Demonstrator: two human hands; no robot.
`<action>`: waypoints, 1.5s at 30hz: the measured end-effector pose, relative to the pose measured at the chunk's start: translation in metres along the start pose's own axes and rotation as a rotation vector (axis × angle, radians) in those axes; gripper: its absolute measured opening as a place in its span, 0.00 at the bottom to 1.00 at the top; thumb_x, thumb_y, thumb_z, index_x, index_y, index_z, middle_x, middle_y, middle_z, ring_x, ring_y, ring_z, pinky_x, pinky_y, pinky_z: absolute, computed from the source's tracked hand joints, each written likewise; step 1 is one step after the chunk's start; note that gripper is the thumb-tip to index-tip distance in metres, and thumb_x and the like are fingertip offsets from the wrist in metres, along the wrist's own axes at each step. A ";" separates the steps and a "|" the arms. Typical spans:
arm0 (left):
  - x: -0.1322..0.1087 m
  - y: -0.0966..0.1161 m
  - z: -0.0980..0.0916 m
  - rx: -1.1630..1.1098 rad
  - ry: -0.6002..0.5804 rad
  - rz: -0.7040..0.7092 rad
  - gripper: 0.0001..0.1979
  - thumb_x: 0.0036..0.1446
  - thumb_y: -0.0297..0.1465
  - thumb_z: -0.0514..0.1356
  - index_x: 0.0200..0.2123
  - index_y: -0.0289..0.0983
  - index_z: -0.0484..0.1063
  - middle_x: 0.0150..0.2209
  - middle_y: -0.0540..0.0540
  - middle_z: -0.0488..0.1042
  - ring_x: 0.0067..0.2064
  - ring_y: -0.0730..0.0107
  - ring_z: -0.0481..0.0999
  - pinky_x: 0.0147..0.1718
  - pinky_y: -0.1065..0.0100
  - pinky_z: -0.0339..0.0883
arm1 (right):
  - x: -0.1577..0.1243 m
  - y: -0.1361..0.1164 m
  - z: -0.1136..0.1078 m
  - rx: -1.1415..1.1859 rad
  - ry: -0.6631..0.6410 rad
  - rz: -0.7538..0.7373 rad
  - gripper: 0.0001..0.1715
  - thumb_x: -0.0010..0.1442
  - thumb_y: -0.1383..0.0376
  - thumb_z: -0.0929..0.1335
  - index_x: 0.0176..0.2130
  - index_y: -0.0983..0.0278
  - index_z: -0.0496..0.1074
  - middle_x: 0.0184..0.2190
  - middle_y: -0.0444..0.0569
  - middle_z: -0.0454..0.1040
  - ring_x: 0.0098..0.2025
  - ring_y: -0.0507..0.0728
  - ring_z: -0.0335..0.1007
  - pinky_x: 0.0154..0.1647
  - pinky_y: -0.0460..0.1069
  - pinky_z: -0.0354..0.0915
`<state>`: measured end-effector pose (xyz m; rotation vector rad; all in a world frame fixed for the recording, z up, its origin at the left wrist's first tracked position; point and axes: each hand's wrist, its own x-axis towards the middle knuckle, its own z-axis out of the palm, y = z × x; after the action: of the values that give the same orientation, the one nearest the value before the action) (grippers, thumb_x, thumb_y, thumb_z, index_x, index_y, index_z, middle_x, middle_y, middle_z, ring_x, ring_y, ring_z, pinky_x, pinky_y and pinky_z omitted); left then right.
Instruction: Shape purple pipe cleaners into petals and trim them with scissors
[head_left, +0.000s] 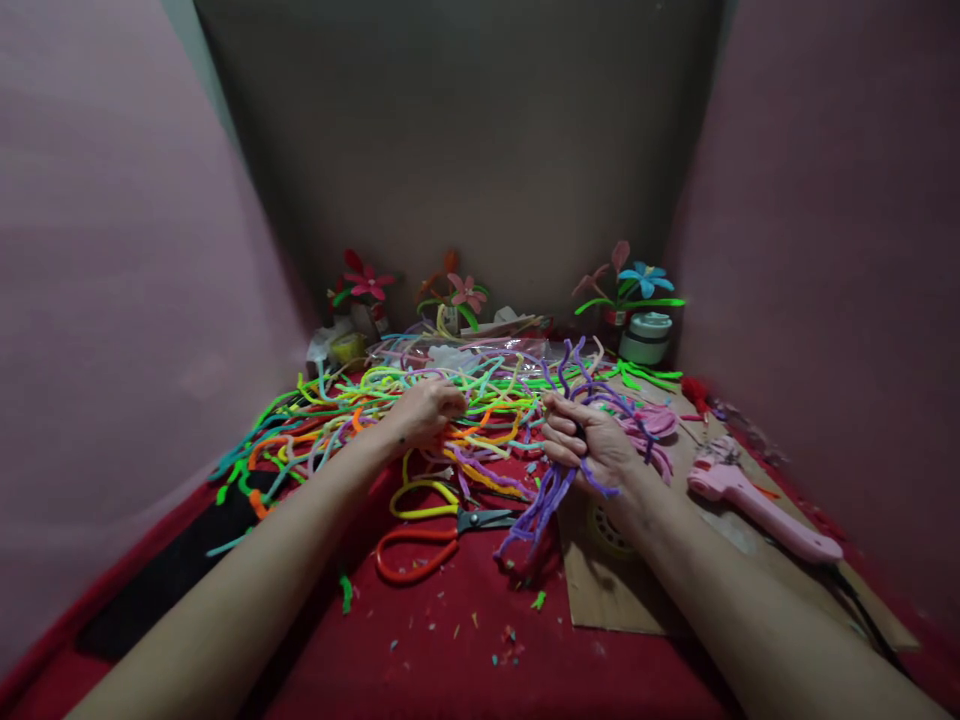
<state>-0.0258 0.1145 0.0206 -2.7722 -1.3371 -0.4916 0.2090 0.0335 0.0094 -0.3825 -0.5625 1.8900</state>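
My right hand is closed round a bundle of purple pipe cleaners, whose ends stick up above the fist and hang down below it. My left hand reaches into a big heap of mixed-colour pipe cleaners, fingers curled into the strands; what it grips is hidden. Scissors with red and yellow handles lie on the red cloth just in front of both hands.
A pink glue gun lies on a cardboard sheet at the right. Finished pipe-cleaner flowers stand along the back wall beside a small white jar. Pink walls close in both sides. Small clippings dot the red cloth.
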 end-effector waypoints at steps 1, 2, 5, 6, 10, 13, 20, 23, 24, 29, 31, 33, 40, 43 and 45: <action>0.002 0.004 0.002 0.005 -0.002 0.003 0.11 0.51 0.29 0.53 0.27 0.38 0.75 0.28 0.47 0.74 0.33 0.69 0.70 0.33 0.71 0.60 | 0.000 0.000 -0.001 -0.001 0.000 0.002 0.03 0.54 0.72 0.65 0.29 0.68 0.65 0.13 0.34 0.54 0.09 0.43 0.43 0.07 0.38 0.46; 0.004 0.007 0.003 0.012 -0.005 0.001 0.11 0.51 0.29 0.52 0.26 0.38 0.75 0.27 0.47 0.74 0.31 0.69 0.70 0.31 0.71 0.59 | 0.001 0.000 -0.001 -0.003 0.001 0.004 0.02 0.54 0.73 0.65 0.29 0.68 0.65 0.13 0.34 0.54 0.09 0.43 0.43 0.07 0.38 0.46; 0.009 0.014 0.007 0.044 0.000 -0.012 0.10 0.52 0.29 0.52 0.28 0.38 0.74 0.25 0.48 0.73 0.28 0.70 0.69 0.28 0.71 0.58 | 0.002 -0.002 -0.002 -0.008 0.002 0.001 0.02 0.55 0.73 0.64 0.29 0.68 0.65 0.12 0.34 0.54 0.09 0.43 0.42 0.06 0.38 0.46; 0.009 0.016 0.008 0.056 0.002 -0.016 0.10 0.52 0.29 0.51 0.29 0.38 0.74 0.26 0.48 0.73 0.29 0.70 0.69 0.28 0.71 0.57 | 0.002 -0.003 -0.003 -0.009 0.003 -0.001 0.03 0.55 0.72 0.63 0.29 0.68 0.65 0.12 0.34 0.54 0.09 0.43 0.42 0.06 0.38 0.46; 0.009 0.020 0.010 0.120 -0.065 -0.032 0.09 0.50 0.28 0.53 0.26 0.39 0.73 0.26 0.48 0.72 0.29 0.70 0.69 0.27 0.71 0.57 | 0.003 -0.005 -0.003 -0.010 0.008 -0.004 0.06 0.56 0.73 0.61 0.28 0.68 0.65 0.12 0.35 0.54 0.09 0.43 0.42 0.06 0.38 0.45; 0.009 0.023 0.011 0.202 -0.131 -0.094 0.07 0.47 0.27 0.56 0.21 0.37 0.71 0.26 0.46 0.72 0.27 0.69 0.69 0.24 0.70 0.55 | 0.003 -0.005 -0.002 -0.007 0.020 -0.002 0.07 0.56 0.73 0.61 0.28 0.69 0.66 0.12 0.36 0.54 0.09 0.43 0.42 0.06 0.38 0.46; 0.018 0.036 0.019 0.304 -0.242 -0.227 0.12 0.57 0.34 0.56 0.41 0.33 0.69 0.41 0.43 0.71 0.38 0.67 0.72 0.35 0.63 0.68 | 0.003 -0.005 -0.001 0.003 0.054 0.002 0.13 0.59 0.73 0.58 0.26 0.69 0.66 0.11 0.37 0.54 0.09 0.44 0.41 0.06 0.39 0.45; 0.021 0.040 0.023 0.306 -0.237 -0.230 0.15 0.58 0.35 0.54 0.46 0.34 0.66 0.44 0.43 0.70 0.42 0.66 0.72 0.40 0.58 0.68 | 0.004 -0.006 -0.002 0.007 0.068 0.002 0.15 0.60 0.73 0.56 0.26 0.69 0.66 0.11 0.37 0.54 0.09 0.44 0.41 0.06 0.39 0.44; 0.021 0.040 0.024 0.305 -0.223 -0.227 0.13 0.59 0.34 0.54 0.44 0.33 0.68 0.44 0.42 0.70 0.42 0.65 0.72 0.39 0.59 0.68 | 0.004 -0.006 -0.002 0.009 0.071 0.002 0.16 0.60 0.73 0.55 0.26 0.69 0.66 0.11 0.37 0.54 0.09 0.44 0.41 0.06 0.39 0.44; 0.018 0.036 0.020 0.267 -0.126 -0.211 0.12 0.56 0.30 0.50 0.34 0.34 0.72 0.37 0.41 0.74 0.37 0.63 0.73 0.34 0.66 0.65 | 0.005 -0.005 -0.002 0.014 0.088 0.005 0.17 0.61 0.72 0.54 0.27 0.69 0.66 0.11 0.37 0.54 0.09 0.44 0.42 0.06 0.39 0.45; 0.017 0.030 0.016 0.242 -0.099 -0.211 0.11 0.54 0.30 0.51 0.33 0.36 0.72 0.35 0.43 0.74 0.36 0.65 0.73 0.33 0.68 0.63 | 0.006 -0.005 -0.003 0.013 0.099 0.012 0.17 0.61 0.72 0.55 0.27 0.69 0.65 0.11 0.38 0.55 0.08 0.44 0.42 0.06 0.39 0.45; 0.016 0.026 0.013 0.223 -0.081 -0.219 0.10 0.53 0.30 0.51 0.32 0.37 0.72 0.31 0.45 0.75 0.34 0.66 0.73 0.32 0.70 0.63 | 0.007 -0.004 -0.004 0.012 0.113 0.016 0.16 0.61 0.72 0.55 0.26 0.69 0.65 0.11 0.38 0.56 0.08 0.44 0.43 0.06 0.39 0.45; 0.014 0.036 0.011 0.197 -0.060 -0.188 0.12 0.55 0.27 0.50 0.38 0.39 0.72 0.41 0.45 0.72 0.39 0.67 0.72 0.34 0.70 0.62 | 0.010 -0.004 -0.010 0.018 0.136 0.012 0.12 0.59 0.73 0.57 0.27 0.69 0.64 0.14 0.40 0.59 0.09 0.44 0.47 0.07 0.39 0.46; 0.020 0.044 0.014 0.206 -0.136 -0.184 0.10 0.56 0.29 0.52 0.33 0.39 0.74 0.40 0.45 0.72 0.41 0.64 0.73 0.35 0.68 0.64 | 0.010 -0.004 -0.011 0.024 0.133 0.009 0.11 0.58 0.73 0.57 0.26 0.69 0.64 0.13 0.40 0.59 0.09 0.44 0.46 0.07 0.39 0.46; 0.025 0.047 0.017 0.223 -0.195 -0.225 0.09 0.57 0.31 0.54 0.37 0.37 0.72 0.41 0.44 0.72 0.42 0.63 0.72 0.37 0.65 0.66 | 0.009 -0.005 -0.010 0.029 0.132 0.006 0.11 0.58 0.72 0.58 0.26 0.68 0.63 0.13 0.39 0.58 0.09 0.44 0.46 0.07 0.39 0.45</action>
<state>0.0297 0.1066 0.0168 -2.5559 -1.6421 -0.0689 0.2144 0.0457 0.0034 -0.4868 -0.4449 1.8615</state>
